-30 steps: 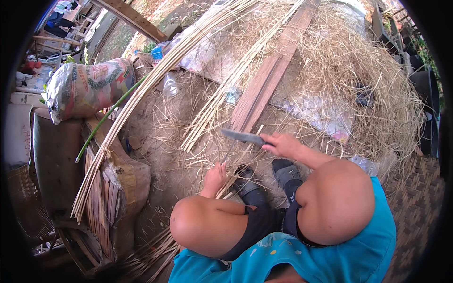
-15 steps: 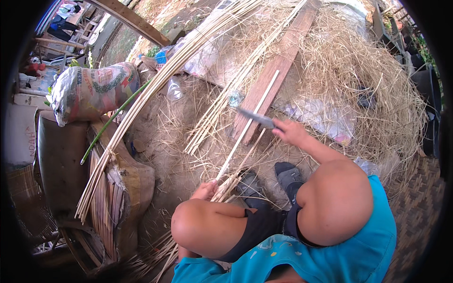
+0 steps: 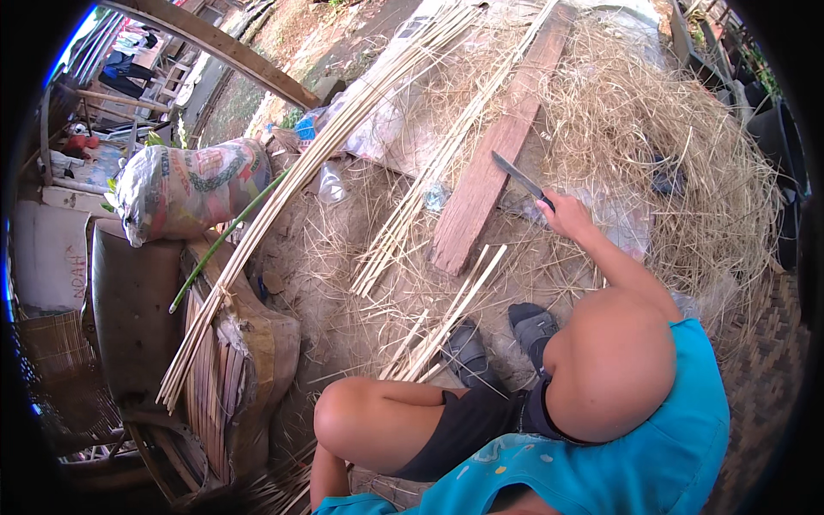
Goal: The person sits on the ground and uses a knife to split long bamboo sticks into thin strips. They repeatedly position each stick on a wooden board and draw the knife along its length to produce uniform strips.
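Note:
My right hand (image 3: 568,215) is closed round the dark handle of a knife (image 3: 518,175). Its long grey blade points up and left, over the brown wooden plank (image 3: 489,193). Of my left arm only a part (image 3: 329,477) shows beside the left knee; the hand itself is hidden behind the leg. Beside my left sandal (image 3: 469,354) lies a small bunch of pale split strips (image 3: 442,339), probably bamboo, reaching from my knee toward the plank's near end.
Long pale strips (image 3: 399,210) lie left of the plank. A tied bundle of strips (image 3: 283,193) leans across a worn wooden piece (image 3: 270,348), beside a green stalk (image 3: 225,236) and a stuffed sack (image 3: 197,184). Tangled shavings (image 3: 678,112) heap up at the right.
My left hand, earlier holding a pale strip against the blade, has drawn back out of sight, and the strip has left the plank. The knife has moved up and right.

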Available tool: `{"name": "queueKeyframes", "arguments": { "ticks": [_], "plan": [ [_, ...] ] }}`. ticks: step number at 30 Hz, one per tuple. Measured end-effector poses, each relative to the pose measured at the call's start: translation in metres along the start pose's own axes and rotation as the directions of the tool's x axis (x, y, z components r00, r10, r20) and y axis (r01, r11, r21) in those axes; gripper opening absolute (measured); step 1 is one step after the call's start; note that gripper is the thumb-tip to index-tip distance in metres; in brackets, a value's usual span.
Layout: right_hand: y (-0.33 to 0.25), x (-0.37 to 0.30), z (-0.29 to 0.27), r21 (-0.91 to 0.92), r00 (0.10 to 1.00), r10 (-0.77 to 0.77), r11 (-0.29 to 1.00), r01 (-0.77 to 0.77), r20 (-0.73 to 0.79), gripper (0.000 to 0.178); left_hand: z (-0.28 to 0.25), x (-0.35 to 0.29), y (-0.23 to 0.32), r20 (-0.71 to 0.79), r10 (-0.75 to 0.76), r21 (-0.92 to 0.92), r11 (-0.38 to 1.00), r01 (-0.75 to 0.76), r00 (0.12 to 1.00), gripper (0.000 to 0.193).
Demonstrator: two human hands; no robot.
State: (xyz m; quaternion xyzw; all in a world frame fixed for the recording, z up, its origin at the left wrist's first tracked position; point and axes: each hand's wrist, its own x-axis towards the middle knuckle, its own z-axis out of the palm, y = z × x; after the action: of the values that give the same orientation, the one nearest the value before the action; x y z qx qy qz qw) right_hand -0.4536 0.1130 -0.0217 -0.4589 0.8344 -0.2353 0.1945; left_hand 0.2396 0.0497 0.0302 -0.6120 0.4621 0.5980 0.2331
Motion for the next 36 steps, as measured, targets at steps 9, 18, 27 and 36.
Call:
{"name": "queueKeyframes", "arguments": {
  "ticks": [9, 18, 27, 36],
  "plan": [
    [-0.021, -0.038, 0.031, 0.231, 0.993, 0.095, 0.967, -0.11, 0.074, 0.05, -0.116, -0.009, -0.006, -0.183, 0.247, 0.841, 0.541, 0.022, 0.951, 0.055],
    [0.023, -0.053, 0.074, 0.124, 0.97, -0.093, 0.985, 0.123, -0.223, 0.048, -0.129, 0.07, 0.334, -0.227, 0.607, 0.921, 0.389, -0.035, 0.762, 0.035],
    [0.035, -0.055, 0.08, 0.126, 0.988, -0.025, 0.991, 0.044, -0.153, 0.051, -0.049, 0.252, 0.398, -0.217, 0.659, 0.856, 0.483, -0.184, 0.72, 0.029],
    [0.03, -0.057, 0.075, 0.158, 0.99, 0.016, 0.987, 0.006, -0.141, 0.052, -0.055, 0.205, 0.419, -0.156, 0.535, 0.643, 0.693, -0.326, 0.83, 0.036]
  ]
}}
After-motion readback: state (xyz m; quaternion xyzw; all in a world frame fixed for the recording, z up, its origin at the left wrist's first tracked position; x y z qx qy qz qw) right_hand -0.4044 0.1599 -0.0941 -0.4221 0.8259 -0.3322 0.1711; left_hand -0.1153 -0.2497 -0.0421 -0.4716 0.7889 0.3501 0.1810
